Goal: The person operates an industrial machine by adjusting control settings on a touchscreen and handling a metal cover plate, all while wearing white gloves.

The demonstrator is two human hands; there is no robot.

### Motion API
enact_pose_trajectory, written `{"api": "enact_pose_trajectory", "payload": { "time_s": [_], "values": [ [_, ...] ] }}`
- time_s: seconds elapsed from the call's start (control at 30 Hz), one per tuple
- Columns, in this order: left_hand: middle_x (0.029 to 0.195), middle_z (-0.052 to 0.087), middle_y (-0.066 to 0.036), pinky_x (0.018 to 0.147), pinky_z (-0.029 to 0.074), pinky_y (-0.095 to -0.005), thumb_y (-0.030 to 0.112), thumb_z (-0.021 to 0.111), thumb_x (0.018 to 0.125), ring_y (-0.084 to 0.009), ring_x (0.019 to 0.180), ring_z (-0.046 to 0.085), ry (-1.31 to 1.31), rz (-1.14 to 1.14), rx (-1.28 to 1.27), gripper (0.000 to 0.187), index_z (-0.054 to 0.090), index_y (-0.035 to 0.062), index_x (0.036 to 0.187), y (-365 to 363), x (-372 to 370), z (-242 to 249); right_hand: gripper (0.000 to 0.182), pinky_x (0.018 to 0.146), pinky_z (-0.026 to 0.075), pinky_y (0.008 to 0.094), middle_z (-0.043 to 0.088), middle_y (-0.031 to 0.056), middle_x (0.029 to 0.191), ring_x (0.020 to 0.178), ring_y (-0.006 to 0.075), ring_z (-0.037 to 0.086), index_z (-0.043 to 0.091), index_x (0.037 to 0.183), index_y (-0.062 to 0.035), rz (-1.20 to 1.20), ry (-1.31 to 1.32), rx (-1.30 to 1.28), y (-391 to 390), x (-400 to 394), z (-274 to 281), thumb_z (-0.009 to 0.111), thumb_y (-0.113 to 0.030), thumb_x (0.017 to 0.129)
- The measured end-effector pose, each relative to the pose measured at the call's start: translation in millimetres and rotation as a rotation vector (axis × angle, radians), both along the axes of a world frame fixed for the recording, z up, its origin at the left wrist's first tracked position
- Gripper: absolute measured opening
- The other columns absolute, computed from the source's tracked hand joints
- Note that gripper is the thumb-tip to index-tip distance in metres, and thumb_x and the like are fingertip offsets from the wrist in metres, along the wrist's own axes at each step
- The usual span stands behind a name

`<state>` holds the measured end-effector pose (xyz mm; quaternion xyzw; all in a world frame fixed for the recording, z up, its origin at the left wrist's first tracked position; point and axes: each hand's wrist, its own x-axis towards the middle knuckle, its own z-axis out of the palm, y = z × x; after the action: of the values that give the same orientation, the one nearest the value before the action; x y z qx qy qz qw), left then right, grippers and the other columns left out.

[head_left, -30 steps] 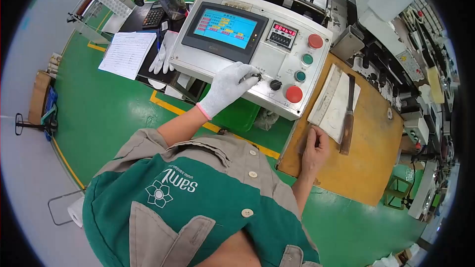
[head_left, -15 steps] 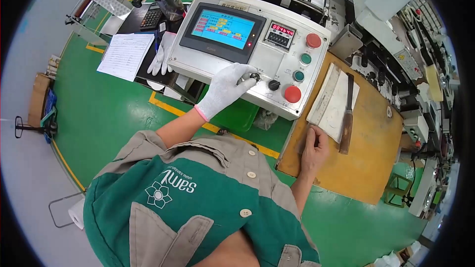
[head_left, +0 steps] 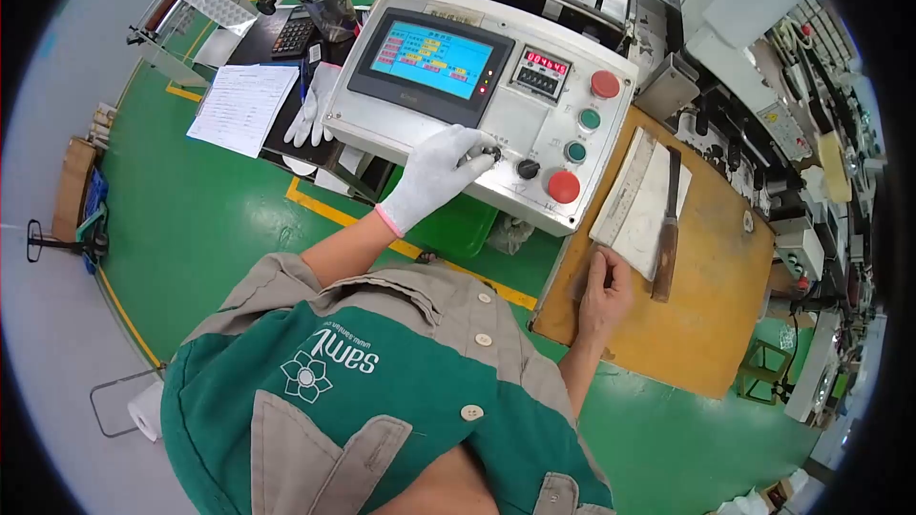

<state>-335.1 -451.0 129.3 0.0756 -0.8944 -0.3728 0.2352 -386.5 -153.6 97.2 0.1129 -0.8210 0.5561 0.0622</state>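
Observation:
My left hand (head_left: 434, 176), in a white glove, has its thumb and fingers closed round a small black knob (head_left: 491, 154) at the lower edge of the control panel (head_left: 420, 133). A lit blue screen (head_left: 429, 57) and a red digit counter (head_left: 541, 67) are set in this panel. My right hand (head_left: 606, 298) is bare and rests at the left side of the wooden board (head_left: 711, 324), its fingers curled near the corner of a white pad (head_left: 639, 200). Whether anything is between those fingertips is too small to tell. A wood-handled blade (head_left: 666, 248) lies right of that hand.
Red buttons (head_left: 564, 186), green buttons (head_left: 590, 119) and a black selector (head_left: 528, 168) sit right of the gloved hand. Papers (head_left: 243, 105), a spare white glove (head_left: 310, 116) and a calculator (head_left: 293, 36) lie at the left. Machinery (head_left: 725, 86) stands behind the board.
The last digit on the red counter has changed. The hands have hardly moved; the view has shifted slightly.

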Motion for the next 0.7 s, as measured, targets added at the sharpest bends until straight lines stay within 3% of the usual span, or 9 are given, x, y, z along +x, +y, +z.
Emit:
{"api": "enact_pose_trajectory", "payload": {
  "time_s": [0.1,0.3,0.4,0.7],
  "values": [
    [0.085,0.062,-0.014,0.072,0.050,-0.0408,0.019,0.070,0.086,-0.0323,0.079,0.062,0.097,-0.009,-0.082,0.019,0.068,0.0066,0.100,-1.8,-3.7,2.4,0.012,0.069,0.046,0.0279,0.062,0.0055,0.084,0.075,0.0140,0.055,0.069,0.097,0.0009,-0.006,0.050,0.025,0.8,-4.1,-3.8,0.067,-0.010,0.093],
    [0.084,0.062,-0.008,0.070,0.051,-0.0374,0.021,0.070,0.086,-0.0257,0.078,0.063,0.045,0.009,-0.020,0.019,0.068,0.0104,0.102,-0.4,-1.9,1.7,0.013,0.069,0.046,0.0255,0.062,0.0043,0.085,0.076,0.0123,0.055,0.070,0.101,0.0008,0.017,0.044,-0.059,-1.7,-2.4,-6.4,0.066,-0.010,0.094],
    [0.084,0.062,-0.008,0.069,0.051,-0.0376,0.021,0.070,0.087,-0.0261,0.078,0.063,0.044,0.026,-0.042,0.018,0.068,0.0104,0.101,0.8,-0.4,4.8,0.013,0.075,0.047,0.0239,0.065,0.0024,0.092,0.082,0.0098,0.056,0.068,0.102,0.0010,0.037,-0.046,-0.033,1.8,-0.9,-3.2,0.064,-0.010,0.096],
    [0.085,0.062,-0.008,0.073,0.052,-0.0382,0.023,0.067,0.088,-0.0262,0.082,0.065,0.050,0.017,-0.038,0.019,0.067,0.0112,0.102,-1.9,-2.0,-2.5,0.016,0.073,0.046,0.0242,0.065,0.0040,0.092,0.081,0.0105,0.056,0.069,0.103,0.0017,0.039,-0.076,-0.067,0.7,-0.3,-2.5,0.064,-0.012,0.097]
  ]
}}
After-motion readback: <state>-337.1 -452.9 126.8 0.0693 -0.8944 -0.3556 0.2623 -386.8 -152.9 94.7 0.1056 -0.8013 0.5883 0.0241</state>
